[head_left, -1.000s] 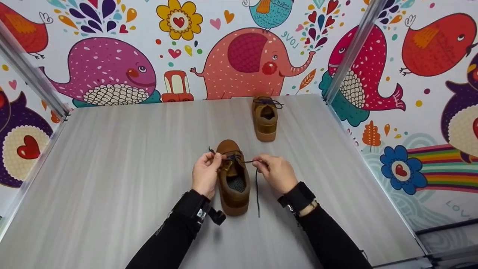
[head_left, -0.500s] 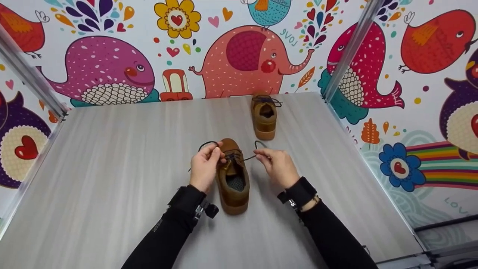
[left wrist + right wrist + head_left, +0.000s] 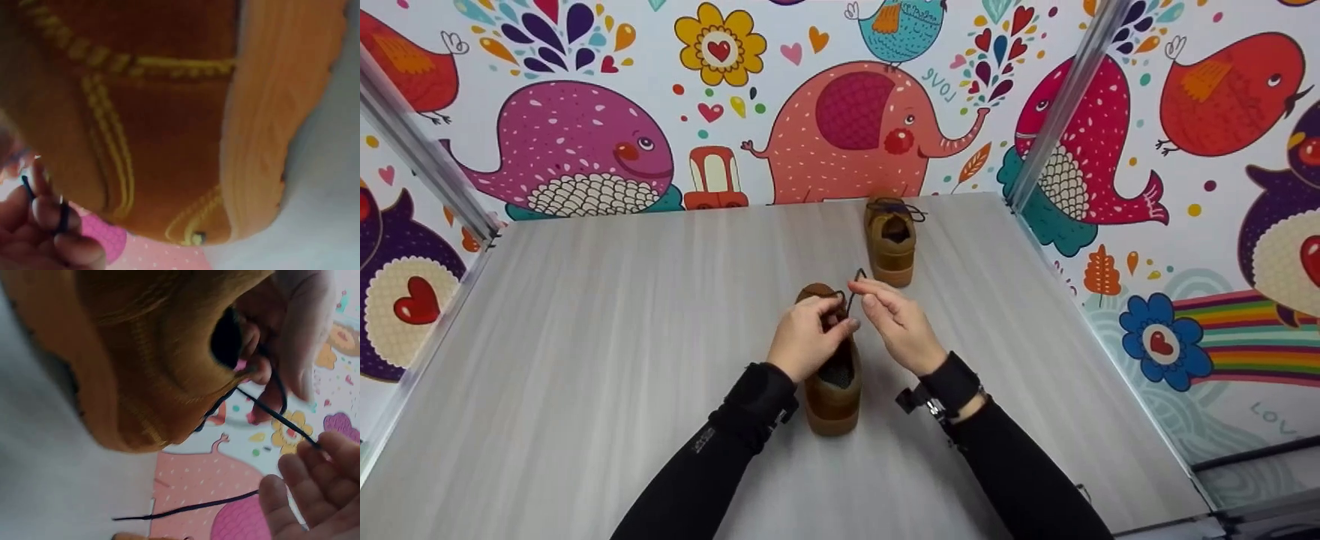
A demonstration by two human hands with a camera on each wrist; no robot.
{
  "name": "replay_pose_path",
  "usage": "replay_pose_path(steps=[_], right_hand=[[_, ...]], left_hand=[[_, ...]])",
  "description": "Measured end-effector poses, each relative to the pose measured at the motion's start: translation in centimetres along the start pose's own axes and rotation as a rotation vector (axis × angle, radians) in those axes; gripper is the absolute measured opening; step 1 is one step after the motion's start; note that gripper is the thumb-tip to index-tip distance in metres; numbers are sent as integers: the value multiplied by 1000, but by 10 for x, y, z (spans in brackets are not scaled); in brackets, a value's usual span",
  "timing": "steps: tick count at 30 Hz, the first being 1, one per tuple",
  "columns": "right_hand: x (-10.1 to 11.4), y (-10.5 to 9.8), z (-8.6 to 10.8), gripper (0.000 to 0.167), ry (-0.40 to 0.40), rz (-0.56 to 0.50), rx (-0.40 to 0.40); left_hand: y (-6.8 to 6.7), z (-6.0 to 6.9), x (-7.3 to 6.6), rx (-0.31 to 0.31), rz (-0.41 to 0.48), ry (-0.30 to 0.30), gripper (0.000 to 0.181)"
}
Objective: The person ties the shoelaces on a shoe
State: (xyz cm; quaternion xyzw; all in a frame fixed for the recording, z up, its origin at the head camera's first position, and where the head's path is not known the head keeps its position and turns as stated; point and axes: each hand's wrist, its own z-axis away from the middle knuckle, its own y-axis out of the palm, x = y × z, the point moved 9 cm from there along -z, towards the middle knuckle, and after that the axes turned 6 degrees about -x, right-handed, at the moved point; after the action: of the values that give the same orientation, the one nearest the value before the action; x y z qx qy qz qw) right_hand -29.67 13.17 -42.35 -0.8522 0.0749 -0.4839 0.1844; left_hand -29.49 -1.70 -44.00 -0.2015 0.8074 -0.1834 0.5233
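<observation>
A brown lace-up shoe [image 3: 834, 409] stands on the table with its toe pointing away, its upper front partly hidden behind my left hand [image 3: 808, 337]. That hand pinches a bent length of dark shoelace [image 3: 281, 391] over the lacing, with fingertips and thumb close together. Just right of the shoe, my right hand [image 3: 904, 330] holds another stretch of lace [image 3: 275, 415] at its fingertips. This lace runs taut from the shoe, and its free end [image 3: 185, 510] trails out past the fingers. In the left wrist view the shoe's stitched side [image 3: 169, 129] fills most of the picture.
A matching brown shoe [image 3: 892, 251] stands farther back on the pale table [image 3: 645, 337], near the rear wall. Printed walls [image 3: 855, 135] with metal corner posts [image 3: 1054, 112] enclose the back and sides.
Both hands have drawn together over the shoe's lacing, after holding the laces apart on either side. The left hand moved right, the right hand left and slightly forward, raising its lace.
</observation>
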Motion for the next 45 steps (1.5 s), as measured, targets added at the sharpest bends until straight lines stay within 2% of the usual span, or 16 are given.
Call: replay_pose_path(steps=[3, 5, 7, 9, 14, 17, 20, 22, 25, 27, 29, 32, 35, 42, 45], right_hand=[[3, 12, -7, 37, -39, -42, 71], [-2, 17, -11, 39, -31, -84, 112], [-10, 18, -13, 41, -7, -114, 136], [-17, 16, -13, 44, 17, -115, 156], [-27, 15, -7, 48, 47, 33, 247], [-27, 13, -2, 33, 76, 152, 291], [-28, 5, 2, 20, 177, 192, 292], [-30, -1, 3, 23, 289, 107, 277], [-34, -5, 5, 18, 465, -147, 220], [-36, -5, 6, 12, 527, -298, 172], [-37, -5, 7, 9, 552, -388, 118], [-38, -6, 10, 14, 558, -454, 47], [-39, -5, 12, 12, 558, -491, -24], [-37, -9, 17, 14, 551, -464, -187], [-35, -7, 19, 17, 545, -467, -206]], left_hand=[[0, 0, -4, -62, -46, 48, 22], [0, 0, -3, -93, -39, 54, 19], [-1, 0, -1, -100, -5, 35, 19], [-2, 0, 4, -89, 45, -7, 21], [-11, -2, 19, -88, 130, -148, 23], [-17, -3, 23, -89, 127, -201, 23], [-18, -4, 22, -69, 118, -223, 23], [-19, -5, 21, -54, 117, -226, 22], [-19, -7, 20, -34, 126, -237, 19], [-20, -8, 19, -23, 137, -246, 16], [-19, -8, 18, -15, 144, -254, 15], [-19, -8, 20, -15, 155, -264, 15], [-21, -8, 21, -31, 164, -272, 16], [-23, -8, 17, -70, 138, -226, 17], [-22, -7, 17, -75, 159, -231, 17]])
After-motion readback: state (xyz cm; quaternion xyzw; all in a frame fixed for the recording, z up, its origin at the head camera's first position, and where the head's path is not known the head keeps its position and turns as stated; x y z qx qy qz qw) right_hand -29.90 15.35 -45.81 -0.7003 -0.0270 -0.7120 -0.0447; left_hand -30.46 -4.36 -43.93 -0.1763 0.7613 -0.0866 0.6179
